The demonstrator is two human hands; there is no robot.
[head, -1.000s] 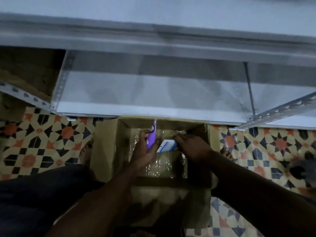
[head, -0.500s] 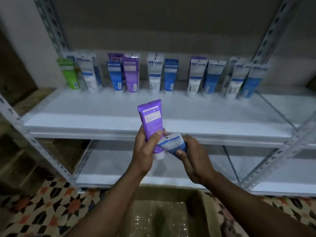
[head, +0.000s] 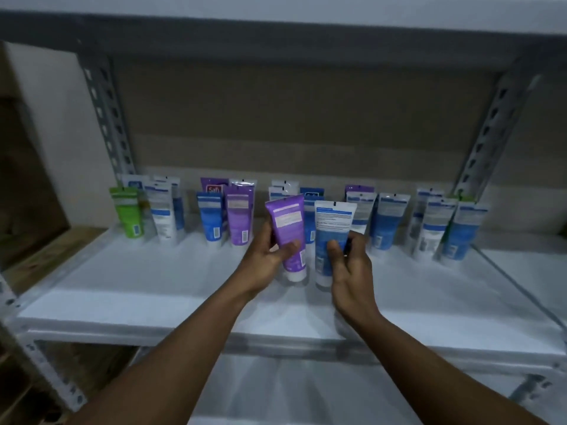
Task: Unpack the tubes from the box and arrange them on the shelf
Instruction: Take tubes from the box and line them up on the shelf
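My left hand (head: pixel 266 262) grips a purple tube (head: pixel 287 229), cap down and tilted slightly left, above the white shelf (head: pixel 153 286). My right hand (head: pixel 349 265) holds a blue and white tube (head: pixel 333 228) upright, cap down, just right of the purple one. Both tubes are over the middle of the shelf, in front of a row of several tubes (head: pixel 389 222) standing along the back: green (head: pixel 129 214), white, blue and purple ones. The box is out of view.
Slotted metal uprights (head: pixel 104 118) stand at the shelf's back corners, another at the front left (head: pixel 40 360). A shelf board (head: pixel 276 13) runs overhead and a lower white shelf (head: pixel 291 391) lies beneath my arms. The front half of the middle shelf is bare.
Both hands lifted the tubes out of the box and carried them up and forward over the middle shelf. The blue and white tube turned upright. My view rose from the box to the shelf.
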